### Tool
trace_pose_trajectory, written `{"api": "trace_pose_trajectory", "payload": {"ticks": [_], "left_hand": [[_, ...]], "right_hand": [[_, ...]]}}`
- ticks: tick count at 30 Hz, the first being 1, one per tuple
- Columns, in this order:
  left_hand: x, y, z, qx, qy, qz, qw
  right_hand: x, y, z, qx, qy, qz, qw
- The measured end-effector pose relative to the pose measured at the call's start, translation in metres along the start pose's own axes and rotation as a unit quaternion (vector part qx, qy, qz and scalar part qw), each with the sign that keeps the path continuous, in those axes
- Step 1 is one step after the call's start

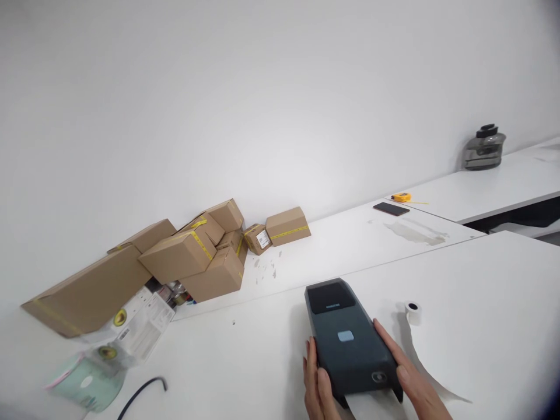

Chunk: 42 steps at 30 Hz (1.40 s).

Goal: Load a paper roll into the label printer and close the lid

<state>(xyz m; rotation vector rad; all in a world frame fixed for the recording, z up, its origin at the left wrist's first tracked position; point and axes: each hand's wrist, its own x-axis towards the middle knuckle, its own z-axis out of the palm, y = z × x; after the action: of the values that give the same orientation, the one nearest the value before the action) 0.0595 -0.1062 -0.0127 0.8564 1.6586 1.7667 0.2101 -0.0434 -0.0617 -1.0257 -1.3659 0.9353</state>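
Note:
A dark grey label printer (347,341) lies on the white table (481,291) near its front edge. My left hand (318,385) rests against its left side with fingers stretched along the casing. My right hand (411,376) presses flat along its right side, fingers straight. Both hands clasp the printer between them. A strip of white paper (426,364) trails from a small roll (412,309) just to the right of the printer and passes under my right hand.
Several cardboard boxes (188,254) are piled against the wall at the left. Plastic bags with packaging (109,350) and a black cable (142,389) lie at the front left. A black phone (391,209), a yellow tape measure (401,197) and a grey appliance (483,149) sit further back right.

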Motion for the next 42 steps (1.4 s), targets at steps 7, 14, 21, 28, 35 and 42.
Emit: {"api": "trace_pose_trajectory", "payload": {"ticks": [7,14,21,28,35,42], "left_hand": [[0.073,0.081,0.016,-0.048,-0.032,0.077,0.995],[0.121,0.044,0.030,0.045,-0.077,0.024,0.996],[0.102,0.013,0.031,0.078,-0.121,0.008,0.990],[0.103,0.011,0.031,0.100,-0.117,0.034,0.988],[0.103,0.019,0.032,0.147,-0.143,0.076,0.976],[0.110,0.034,0.030,0.323,-0.198,0.105,0.919]], "right_hand": [[0.088,-0.108,0.002,-0.123,-0.052,-0.187,0.973],[0.205,-0.134,0.041,-0.152,-0.011,-0.173,0.973],[0.224,-0.132,0.041,-0.163,0.007,-0.180,0.970],[0.135,-0.092,0.013,-0.205,-0.145,-0.240,0.938],[0.144,-0.063,0.031,-0.331,-0.411,-0.160,0.834],[0.168,-0.058,0.046,-0.396,-0.504,-0.139,0.755]]}}
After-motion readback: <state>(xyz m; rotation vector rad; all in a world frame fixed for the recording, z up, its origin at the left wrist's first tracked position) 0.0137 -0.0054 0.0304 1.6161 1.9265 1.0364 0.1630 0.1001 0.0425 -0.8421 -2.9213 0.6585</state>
